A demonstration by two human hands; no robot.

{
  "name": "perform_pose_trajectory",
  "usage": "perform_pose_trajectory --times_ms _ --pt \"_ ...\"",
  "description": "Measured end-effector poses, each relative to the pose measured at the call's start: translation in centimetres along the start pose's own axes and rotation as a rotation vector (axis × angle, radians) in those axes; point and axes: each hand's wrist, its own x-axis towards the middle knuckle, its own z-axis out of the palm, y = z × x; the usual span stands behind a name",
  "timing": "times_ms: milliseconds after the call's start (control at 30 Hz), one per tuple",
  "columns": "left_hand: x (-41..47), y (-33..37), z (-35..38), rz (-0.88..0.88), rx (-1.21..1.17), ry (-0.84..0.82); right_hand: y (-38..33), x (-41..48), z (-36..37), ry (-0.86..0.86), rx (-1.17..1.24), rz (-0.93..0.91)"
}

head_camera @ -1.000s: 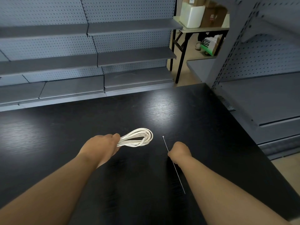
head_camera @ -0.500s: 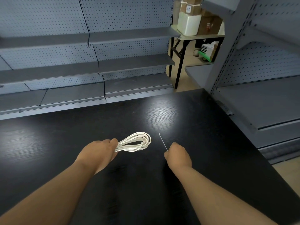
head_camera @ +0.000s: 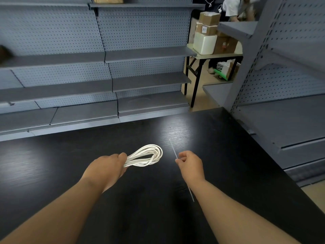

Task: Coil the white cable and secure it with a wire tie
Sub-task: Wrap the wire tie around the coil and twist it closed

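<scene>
Head: cable, wire tie, well inside table edge.

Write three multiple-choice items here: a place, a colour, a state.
1. Where is the coiled white cable? A on a shelf; B in the left hand; C on the floor.
2. What colour is the wood-grain table? A white; B black; C grey.
3. The thin white wire tie is: A wrapped round the cable; B lying untouched; C pinched by the right hand.
1 B: its fingers curl round one end. 2 B: the top is dark throughout. 3 C: fingertips pinch it, apart from the cable.
</scene>
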Motion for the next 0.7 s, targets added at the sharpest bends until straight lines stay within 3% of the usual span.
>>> perform_pose_trajectory --times_ms 200,700 --pt "-1.4 -2.5 -1.3 0.010 0.013 0.030 -2.6 -1.4 1.3 0.079 0.129 0.005" --pt "-5.1 -7.4 -2.6 0.039 -0.003 0.042 -6.6 -6.0 7.3 0.050 0.471 0.177"
